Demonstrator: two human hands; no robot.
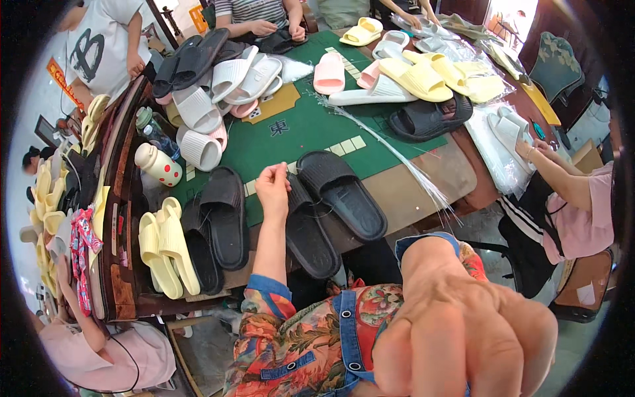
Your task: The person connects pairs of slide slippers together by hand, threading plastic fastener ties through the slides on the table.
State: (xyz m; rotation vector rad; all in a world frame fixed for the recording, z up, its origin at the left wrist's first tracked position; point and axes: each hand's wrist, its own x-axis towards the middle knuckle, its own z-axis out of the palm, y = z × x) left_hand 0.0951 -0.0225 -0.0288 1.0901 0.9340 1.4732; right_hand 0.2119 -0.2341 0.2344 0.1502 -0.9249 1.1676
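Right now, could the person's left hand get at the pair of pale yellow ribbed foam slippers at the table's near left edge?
Probably yes: the left hand is raised above black slippers, and the yellow slippers lie uncovered just beyond.

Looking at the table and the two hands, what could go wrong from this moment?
The left hand pinches something thin above the black slippers, which overhang the table edge and might slide off. The right hand is close to the camera and hides the lap. The clear strands could tangle.
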